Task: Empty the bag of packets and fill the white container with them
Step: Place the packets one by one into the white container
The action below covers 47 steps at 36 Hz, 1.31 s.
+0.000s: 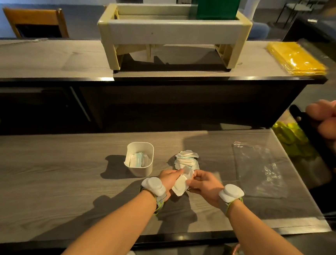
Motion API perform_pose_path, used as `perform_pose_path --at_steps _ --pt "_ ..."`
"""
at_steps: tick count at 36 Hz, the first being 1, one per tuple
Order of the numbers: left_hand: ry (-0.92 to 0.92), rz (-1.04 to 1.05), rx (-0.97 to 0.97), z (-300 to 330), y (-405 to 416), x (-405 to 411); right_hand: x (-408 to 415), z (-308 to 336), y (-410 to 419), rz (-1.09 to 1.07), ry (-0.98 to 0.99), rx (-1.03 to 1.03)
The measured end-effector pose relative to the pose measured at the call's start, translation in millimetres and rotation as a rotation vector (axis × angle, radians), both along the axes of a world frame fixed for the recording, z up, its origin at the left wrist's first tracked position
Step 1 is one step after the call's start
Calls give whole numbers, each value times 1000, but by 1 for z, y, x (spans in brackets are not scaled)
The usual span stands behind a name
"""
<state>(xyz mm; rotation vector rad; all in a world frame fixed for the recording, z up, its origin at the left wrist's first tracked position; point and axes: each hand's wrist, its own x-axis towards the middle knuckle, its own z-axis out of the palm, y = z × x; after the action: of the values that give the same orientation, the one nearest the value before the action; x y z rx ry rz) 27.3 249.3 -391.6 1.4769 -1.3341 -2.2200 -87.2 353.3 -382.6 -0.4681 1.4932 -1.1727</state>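
Gripping a few packets between my left hand and right hand, fingers curled round them; more lie in a pile just beyond; the container, partly filled, stands left of it; the emptied bag lies flat on the surface to my right.

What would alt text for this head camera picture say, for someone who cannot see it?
Both hands, left hand and right hand, hold white packets above a grey table, beside a partly filled white container, a loose packet pile and an emptied clear bag.
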Motion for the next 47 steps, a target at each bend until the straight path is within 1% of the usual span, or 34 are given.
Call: perform_pose_path --at_steps 3,5,6,8,9,11,13,15,19,22,25,27,29,31,34,36,40,44,46,47 --pt "70 9 60 2 -3 3 -1 3 2 30 37 36" --pt "113 6 50 4 -6 6 -2 5 3 66 135 72" --pt "107 2 22 2 -8 8 -4 5 4 86 215 100" --pt "-7 -44 -139 -1 -13 11 -9 6 6 111 379 154" --pt "-79 -90 -225 -2 -15 13 -12 6 6 111 424 161" --pt "-154 -162 -312 -1 -16 16 -16 8 6 92 432 147" --pt "-175 -186 -251 0 -14 18 -16 12 4 101 414 126" --pt "-167 -190 -144 0 -13 21 -15 16 0 169 440 119" --pt "-138 -207 -61 -1 -10 24 -7 20 -13 275 514 114" --pt "-116 -178 -42 2 -8 27 -2 16 -22 294 628 111" --pt "-138 -123 -29 -4 -10 31 3 13 -29 337 737 131" --pt "-141 -128 -58 -16 -12 33 7 12 -33 347 774 113" --pt "-132 -156 -94 -24 -14 35 10 11 -37 312 790 87" --pt "-117 -141 -103 -18 -15 37 13 10 -39 253 801 90" --pt "-120 -100 -159 -13 -20 39 10 1 -40 88 832 201" --pt "-140 -81 -199 -11 -23 40 3 -6 -37 43 845 312" --pt "-184 -123 -238 -10 -24 41 -5 -21 -27 190 892 448" --pt "-196 -158 -236 -15 -23 42 -2 -28 -24 256 920 488" --pt "-189 -120 -194 -15 -21 41 0 -29 -23 267 928 489" --pt "-184 -93 -139 -15 -19 40 0 -31 -22 262 926 489"
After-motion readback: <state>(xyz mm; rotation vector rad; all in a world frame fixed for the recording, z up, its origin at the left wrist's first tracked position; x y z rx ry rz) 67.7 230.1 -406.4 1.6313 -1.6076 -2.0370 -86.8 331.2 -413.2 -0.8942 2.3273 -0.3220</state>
